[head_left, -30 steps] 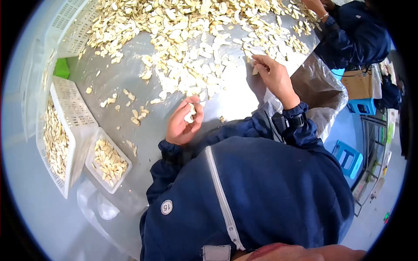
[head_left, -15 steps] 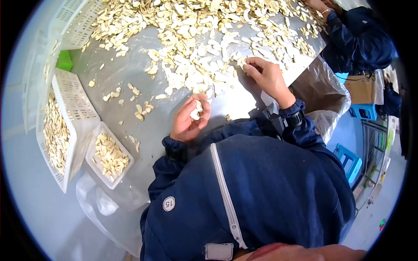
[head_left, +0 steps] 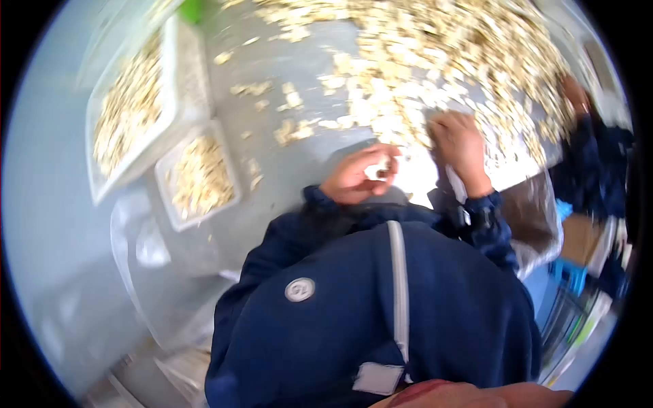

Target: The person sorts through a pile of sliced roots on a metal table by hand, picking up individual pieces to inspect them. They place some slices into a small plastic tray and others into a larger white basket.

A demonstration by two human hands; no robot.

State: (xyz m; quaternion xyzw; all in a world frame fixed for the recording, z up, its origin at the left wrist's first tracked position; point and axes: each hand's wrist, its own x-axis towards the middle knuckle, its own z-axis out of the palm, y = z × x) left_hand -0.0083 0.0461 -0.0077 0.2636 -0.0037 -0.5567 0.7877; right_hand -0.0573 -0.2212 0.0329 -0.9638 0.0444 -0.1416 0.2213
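Observation:
My left hand (head_left: 360, 175) is curled palm up above the near edge of the metal table (head_left: 320, 41), holding a few pale dried slices (head_left: 376, 170) in its fingers. To its right, my right hand (head_left: 462, 146) is at the near edge of the heap of slices (head_left: 435, 54), its fingers bent and pressed together. Motion blur and the hand itself hide whether a slice is between those fingertips. Pale slices lie spread around both hands, and a bright white patch of table shows between them.
At left stand a white perforated basket (head_left: 194, 68) of slices and a smaller tray (head_left: 232, 194) of slices. A plastic-lined bin (head_left: 541, 224) is at right. Beyond it, another person's hand (head_left: 575, 95) is beside the heap. A blue stool (head_left: 570, 273) stands on the floor.
The camera view has turned, so the table and containers appear shifted rightward. My left hand still holds slices; my right hand's fingers, pinching a slice earlier, now bend down at the heap.

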